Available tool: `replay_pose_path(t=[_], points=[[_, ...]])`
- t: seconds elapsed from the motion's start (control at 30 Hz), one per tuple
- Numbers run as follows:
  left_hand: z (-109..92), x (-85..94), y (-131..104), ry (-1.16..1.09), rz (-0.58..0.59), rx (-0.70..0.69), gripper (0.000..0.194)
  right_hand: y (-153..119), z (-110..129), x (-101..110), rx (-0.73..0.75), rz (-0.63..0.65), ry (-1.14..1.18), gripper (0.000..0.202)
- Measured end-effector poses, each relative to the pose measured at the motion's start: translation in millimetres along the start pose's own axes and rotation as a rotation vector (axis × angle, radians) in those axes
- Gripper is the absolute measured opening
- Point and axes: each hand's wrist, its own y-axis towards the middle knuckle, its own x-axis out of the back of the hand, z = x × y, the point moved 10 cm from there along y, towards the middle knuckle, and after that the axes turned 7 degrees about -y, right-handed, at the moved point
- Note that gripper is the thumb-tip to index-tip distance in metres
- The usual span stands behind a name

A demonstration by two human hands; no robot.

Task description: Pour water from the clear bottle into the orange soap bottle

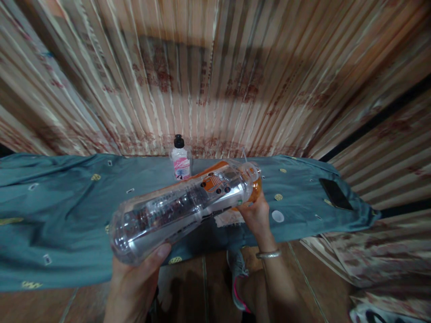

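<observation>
A large clear plastic bottle [188, 206] with an orange and white label is tilted above the cloth, its base at the lower left and its neck at the upper right. My left hand [138, 278] grips it near the base from below, thumb on the side. Beyond the bottle's neck, my right hand [256, 214] is wrapped round an orange container [256, 190], whose lower part and mouth are largely hidden. The bottle's mouth overlaps the orange container; whether they touch cannot be told.
On the green patterned cloth [67, 202] stands a small white bottle with a black cap [181, 163]. A white disc [278, 216], a pale crumpled piece [229, 219] and a black phone [336, 194] lie rightward. Striped curtains [208, 80] hang behind; shoes show below.
</observation>
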Motion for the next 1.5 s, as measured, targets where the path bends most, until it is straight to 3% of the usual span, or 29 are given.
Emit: replay_pose_path(t=[0.4, 0.93, 1.3, 1.5], points=[[1.2, 0.7, -0.7, -0.032, 0.010, -0.005, 0.078, 0.4, 1.1, 0.6, -0.049, 0.016, 0.004, 0.077], [-2.8, -6.5, -0.7, -0.024, 0.038, -0.025, 0.069, -0.1, -1.1, -0.8, -0.035, 0.010, 0.017, 0.084], [1.7, 2.5, 3.1, -0.015, 0.049, -0.035, 0.078, 1.1, -1.5, -1.4, -0.045, 0.017, 0.001, 0.085], [0.1, 1.9, 1.7, 0.000, 0.033, -0.036, 0.072, 0.2, -0.3, -1.7, -0.076, 0.026, 0.028, 0.088]])
